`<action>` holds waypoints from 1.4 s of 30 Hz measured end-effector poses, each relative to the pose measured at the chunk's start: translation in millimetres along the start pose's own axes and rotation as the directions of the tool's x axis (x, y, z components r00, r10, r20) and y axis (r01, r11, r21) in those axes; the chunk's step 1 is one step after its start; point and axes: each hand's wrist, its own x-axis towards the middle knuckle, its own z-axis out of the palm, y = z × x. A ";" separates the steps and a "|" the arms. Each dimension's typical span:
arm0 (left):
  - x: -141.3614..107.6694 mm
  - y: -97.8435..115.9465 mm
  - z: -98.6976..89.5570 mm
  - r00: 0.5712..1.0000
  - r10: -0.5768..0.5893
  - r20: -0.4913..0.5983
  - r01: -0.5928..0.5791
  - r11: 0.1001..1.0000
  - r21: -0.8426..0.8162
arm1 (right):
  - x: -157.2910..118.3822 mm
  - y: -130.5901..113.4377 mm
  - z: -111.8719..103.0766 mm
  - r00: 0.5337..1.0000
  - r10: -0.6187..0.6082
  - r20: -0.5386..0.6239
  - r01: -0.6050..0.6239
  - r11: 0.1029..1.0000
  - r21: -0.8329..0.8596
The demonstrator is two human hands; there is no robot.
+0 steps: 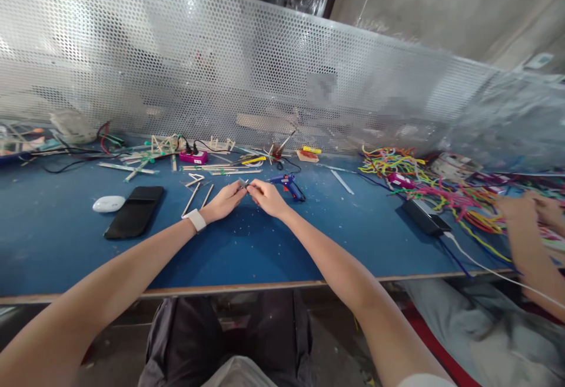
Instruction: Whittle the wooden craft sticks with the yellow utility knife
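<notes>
Closest in, dark creased trousers below the hands, and then the surface, matte blue, raw brownish edge, pale specks scattered across it. Out to the left of the hands, a flat black phone, and beside it a smooth white oval gadget. Centre stage, here's the small greyish piece, thin, right between the fingertips, too covered to say more! The left hand has thumb and fingers closed on it in a pinch, white band at the wrist; the right hand meets it from the other side, fingertips pinched tight, almost against the left. Just left of the left hand, slim pale wooden sticks; just right of the right, a blue plastic glue gun with an orange trigger. Well beyond the hands, a purple power strip, then a silvery metal panel punched with round holes.
</notes>
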 end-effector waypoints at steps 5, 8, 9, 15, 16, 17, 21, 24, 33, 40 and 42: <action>2.2 0.2 1.3 0.998 -0.048 0.040 0.051 0.996 -0.073 | 0.5 1.5 2.6 0.999 0.018 -0.035 -0.019 0.999 -0.026; 3.2 2.1 3.3 0.997 -0.055 0.046 0.061 0.990 -0.127 | 1.0 2.8 3.9 0.998 0.044 -0.051 -0.046 0.998 -0.039; 3.5 2.5 3.9 0.997 -0.058 0.045 0.064 0.988 -0.137 | 1.1 2.9 4.2 0.997 0.055 -0.052 -0.057 0.998 -0.041; 4.2 2.5 4.7 0.997 -0.072 0.022 0.074 0.983 -0.166 | 0.4 0.7 5.4 0.995 0.069 -0.068 -0.072 0.996 -0.048; 4.2 2.8 4.5 0.997 -0.078 0.015 0.079 0.984 -0.162 | 0.3 0.3 5.9 0.995 0.072 -0.072 -0.075 0.996 -0.040; 4.1 3.4 4.2 0.996 -0.087 0.004 0.087 0.984 -0.155 | 0.2 -0.1 6.6 0.994 0.077 -0.073 -0.079 0.997 -0.024; 3.3 7.5 2.4 0.988 -0.142 -0.065 0.132 0.981 -0.141 | -0.8 -1.7 10.7 0.995 0.090 -0.039 -0.088 0.995 0.036; 1.9 10.1 0.7 0.983 -0.177 -0.049 0.165 0.968 -0.187 | -1.9 -3.7 13.0 0.998 0.064 -0.017 -0.063 0.998 0.017; 1.1 5.2 -3.8 0.999 -0.042 0.028 0.045 0.993 -0.112 | -0.8 -2.0 10.9 0.992 0.124 -0.003 -0.123 0.987 0.107; 2.1 5.4 -7.6 0.997 0.043 0.071 -0.042 0.999 -0.021 | 0.7 -0.1 11.2 0.988 0.152 0.021 -0.153 0.968 0.200; 2.6 6.3 -8.4 0.996 0.075 0.055 -0.077 0.997 0.023 | 0.2 -1.4 10.9 0.990 0.142 0.010 -0.141 0.972 0.186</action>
